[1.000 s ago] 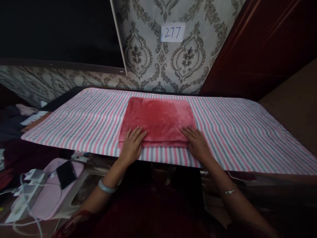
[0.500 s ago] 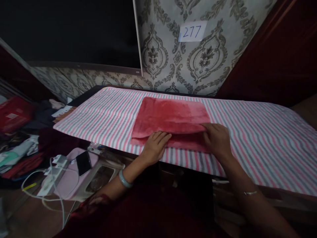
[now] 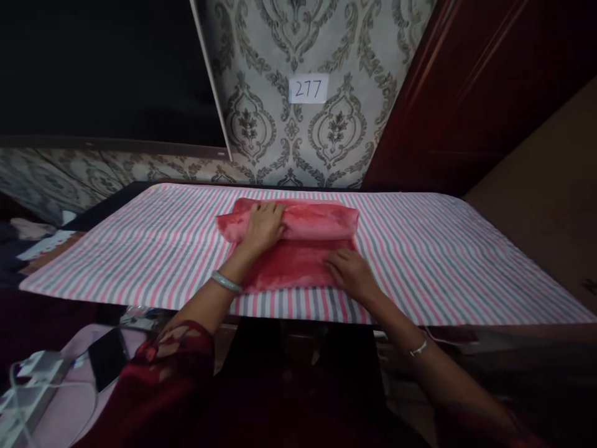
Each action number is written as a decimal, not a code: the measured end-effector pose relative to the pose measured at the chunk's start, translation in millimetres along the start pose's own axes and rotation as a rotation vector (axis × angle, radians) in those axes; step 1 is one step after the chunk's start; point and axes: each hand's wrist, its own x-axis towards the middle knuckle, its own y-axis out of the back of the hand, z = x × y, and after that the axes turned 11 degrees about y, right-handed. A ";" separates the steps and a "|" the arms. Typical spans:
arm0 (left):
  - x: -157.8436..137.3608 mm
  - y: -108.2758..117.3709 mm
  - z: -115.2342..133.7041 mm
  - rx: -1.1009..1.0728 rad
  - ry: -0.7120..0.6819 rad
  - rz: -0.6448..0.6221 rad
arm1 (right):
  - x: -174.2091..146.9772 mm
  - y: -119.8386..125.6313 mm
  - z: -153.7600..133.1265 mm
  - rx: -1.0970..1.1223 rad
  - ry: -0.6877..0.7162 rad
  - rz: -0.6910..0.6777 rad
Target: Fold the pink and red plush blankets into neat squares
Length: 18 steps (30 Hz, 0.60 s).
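Note:
A red plush cloth point(image 3: 321, 223) lies on a striped bedspread-like cover point(image 3: 410, 249) over the table. Its near layer is turned back in a thick fold toward the wall, baring a darker red layer point(image 3: 284, 267) in front. My left hand point(image 3: 265, 227) rests on the left part of the fold, fingers stretched over it and a bracelet on the wrist. Nearer to me, my right hand point(image 3: 349, 270) lies at the right of the bared layer, fingers extended and touching it. Its fingertips are slightly blurred.
A dark television screen point(image 3: 102, 68) hangs at the left. A paper marked 277 point(image 3: 308, 89) is stuck to the patterned wall. Below the table at the left are a phone point(image 3: 108, 359), a white power strip point(image 3: 32, 386) and cables. Dark red panelling point(image 3: 443, 118) stands at the right.
The cloth's near flap has been turned over away from me into a fold. My left hand has moved back with it; my right hand has left the flap's edge for the bared layer. The view has shifted right.

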 end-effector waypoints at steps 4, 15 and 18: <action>26.6 9.6 -3.0 0.013 0.030 -0.033 | -3.8 -12.7 16.6 0.028 -0.068 -0.136; 56.7 43.2 -6.2 -0.118 0.197 -0.030 | 20.6 -9.1 -2.7 0.081 -0.054 -0.239; 51.9 47.8 -1.9 -0.093 0.152 -0.055 | 13.3 -2.4 -15.7 0.132 -0.002 -0.288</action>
